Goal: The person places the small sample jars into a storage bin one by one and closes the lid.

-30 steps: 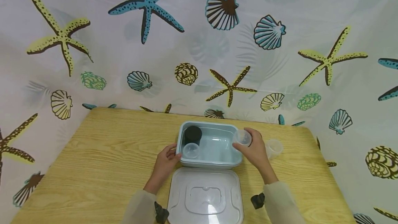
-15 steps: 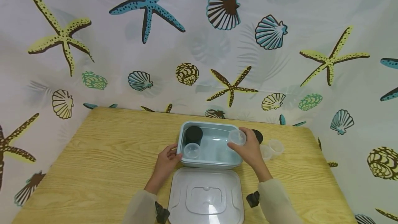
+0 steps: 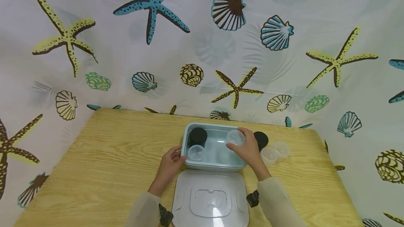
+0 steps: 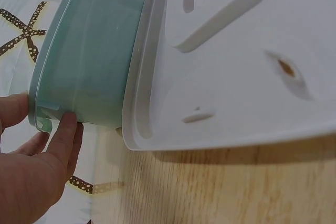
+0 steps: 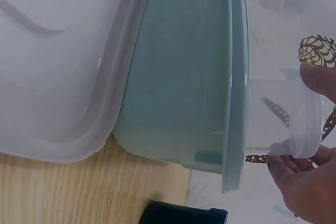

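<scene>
A light blue plastic storage box stands on the table. My left hand holds its left end, thumb at the rim and fingers against the outer wall, as the left wrist view also shows. Over the right half of the box, my right hand grips a clear plastic jar between thumb and fingers. The right wrist view has this clear jar above the rim, its threaded mouth nearest the palm. Inside the box, at the left, are a black-topped jar and another clear jar.
A pale lid lies flat in front of the box. To the right stand two more clear jars and a black jar. A patterned curtain hangs behind the wooden table.
My right hand has moved left with the clear jar, from the box's right rim to over its inside. The black jar at the right has come into sight. The left hand keeps its hold.
</scene>
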A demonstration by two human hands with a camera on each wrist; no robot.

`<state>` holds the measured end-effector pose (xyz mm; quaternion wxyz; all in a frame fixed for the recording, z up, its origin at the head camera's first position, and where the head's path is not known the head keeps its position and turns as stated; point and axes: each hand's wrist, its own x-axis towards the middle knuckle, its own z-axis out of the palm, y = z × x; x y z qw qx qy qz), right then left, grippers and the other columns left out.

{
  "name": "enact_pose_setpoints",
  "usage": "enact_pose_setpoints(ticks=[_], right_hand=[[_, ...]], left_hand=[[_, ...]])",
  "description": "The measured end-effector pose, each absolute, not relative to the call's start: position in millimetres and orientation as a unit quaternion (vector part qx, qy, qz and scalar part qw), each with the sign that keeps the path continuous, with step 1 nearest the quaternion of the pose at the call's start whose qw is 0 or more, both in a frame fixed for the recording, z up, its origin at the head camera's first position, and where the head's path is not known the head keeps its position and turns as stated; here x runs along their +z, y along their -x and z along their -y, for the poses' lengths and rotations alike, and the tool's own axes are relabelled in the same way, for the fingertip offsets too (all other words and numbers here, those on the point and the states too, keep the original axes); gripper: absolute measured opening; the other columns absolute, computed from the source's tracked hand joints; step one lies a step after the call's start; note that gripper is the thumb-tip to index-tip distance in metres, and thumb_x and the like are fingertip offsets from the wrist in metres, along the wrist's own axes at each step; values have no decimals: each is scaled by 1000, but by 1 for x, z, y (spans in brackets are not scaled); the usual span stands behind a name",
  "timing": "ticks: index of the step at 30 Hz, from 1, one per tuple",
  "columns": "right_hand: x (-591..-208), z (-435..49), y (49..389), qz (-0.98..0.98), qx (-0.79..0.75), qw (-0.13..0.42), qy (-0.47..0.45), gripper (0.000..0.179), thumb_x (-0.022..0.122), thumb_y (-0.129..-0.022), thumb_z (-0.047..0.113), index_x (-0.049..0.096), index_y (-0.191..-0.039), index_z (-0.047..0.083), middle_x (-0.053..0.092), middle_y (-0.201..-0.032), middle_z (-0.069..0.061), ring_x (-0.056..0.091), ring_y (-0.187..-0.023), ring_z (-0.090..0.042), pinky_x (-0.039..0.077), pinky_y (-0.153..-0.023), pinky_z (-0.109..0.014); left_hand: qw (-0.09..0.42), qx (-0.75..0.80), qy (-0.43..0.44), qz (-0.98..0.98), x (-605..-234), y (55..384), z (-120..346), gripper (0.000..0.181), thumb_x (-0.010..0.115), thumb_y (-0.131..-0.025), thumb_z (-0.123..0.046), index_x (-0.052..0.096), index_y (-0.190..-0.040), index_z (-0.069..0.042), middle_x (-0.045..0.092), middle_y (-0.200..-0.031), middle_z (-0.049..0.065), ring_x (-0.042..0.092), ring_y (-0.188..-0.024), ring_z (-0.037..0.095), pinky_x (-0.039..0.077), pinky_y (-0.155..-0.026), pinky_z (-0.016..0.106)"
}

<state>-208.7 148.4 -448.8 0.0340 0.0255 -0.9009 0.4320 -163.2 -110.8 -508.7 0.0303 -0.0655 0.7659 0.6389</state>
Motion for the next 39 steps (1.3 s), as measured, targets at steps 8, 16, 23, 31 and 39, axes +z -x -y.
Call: enact_pose_setpoints(ticks=[8, 16, 23, 31, 39], right_hand=[[-452, -142, 211, 902, 430, 32, -26, 68, 80, -74, 21, 48, -131, 1, 50, -133, -20, 49, -121, -35, 45, -100, -51], [-459, -137, 216, 903, 429, 25, -23, 68, 80, -74, 21, 48, -131, 2, 49, -134, -20, 48, -121, -35, 44, -100, -52], [-463, -132, 220, 899, 437, 17, -24, 67, 80, -74, 21, 49, -130, 1, 49, -133, -21, 48, -121, -36, 43, -101, -52], [-469, -127, 223, 900, 434, 24, -38, 68, 81, -73, 19, 49, -129, 0, 51, -133, -21, 49, -123, -36, 42, -103, -51], [-477, -121, 226, 893, 445, 31, -58, 68, 81, -71, 16, 49, -128, -4, 51, -130, -24, 47, -123, -38, 39, -105, -49]], left_hand=[[29, 641, 65, -764, -508, 162, 111, 47, 58, -93, -4, 45, -137, 1, 55, -129, 28, 56, -118, 38, 52, -93, 38], [33, 644, 71, -761, -506, 161, 111, 47, 59, -93, -5, 45, -138, -1, 54, -130, 27, 55, -119, 37, 52, -94, 38], [31, 644, 63, -762, -506, 160, 112, 48, 59, -93, -6, 44, -138, 0, 54, -130, 28, 54, -119, 38, 52, -95, 40], [28, 646, 68, -760, -507, 162, 111, 46, 59, -93, -5, 46, -137, 0, 55, -129, 27, 56, -118, 37, 53, -93, 37], [25, 652, 64, -755, -510, 163, 111, 46, 59, -92, -4, 47, -137, 0, 56, -127, 27, 57, -116, 36, 53, -92, 36]])
